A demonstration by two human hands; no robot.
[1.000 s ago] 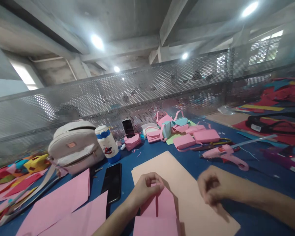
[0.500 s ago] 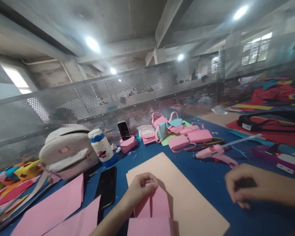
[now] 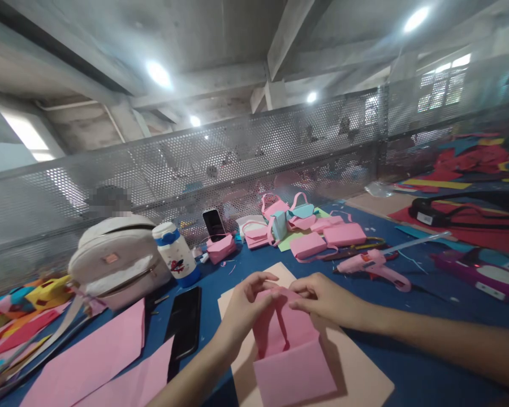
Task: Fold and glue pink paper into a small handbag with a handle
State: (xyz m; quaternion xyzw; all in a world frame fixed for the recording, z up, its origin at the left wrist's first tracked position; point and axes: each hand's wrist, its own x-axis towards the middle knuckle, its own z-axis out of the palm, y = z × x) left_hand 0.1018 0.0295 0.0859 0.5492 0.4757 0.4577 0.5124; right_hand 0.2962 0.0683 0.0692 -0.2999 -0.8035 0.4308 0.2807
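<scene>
Head view: the left hand (image 3: 246,302) and the right hand (image 3: 322,297) meet over the peach sheet (image 3: 360,381), which lies flat on the blue table (image 3: 428,305). Both hands pinch the upper edge of a folded pink paper (image 3: 290,362), fingers drawn narrow on it, thumb against fingertips. The paper's top is lifted off the peach sheet, while its lower folded flap rests on the sheet's near half. The right forearm crosses the sheet's right edge and the left forearm crosses its near left corner.

Just left of the peach sheet lies a black phone (image 3: 184,322), close beside the left forearm. Further left of the sheet are loose pink sheets (image 3: 89,362) spread flat. Beyond its left corner stand a white bag (image 3: 119,260) and a white bottle (image 3: 173,254) with a blue band, the two just beside each other. Straight beyond the sheet a second phone (image 3: 213,224) leans upright behind a small pink paper purse (image 3: 220,247). Beyond its right corner sits a cluster of pink paper purses (image 3: 318,234), and a pink glue gun (image 3: 373,264) lies on its side near the right hand. A perforated metal screen (image 3: 237,152) closes off the table's far side.
</scene>
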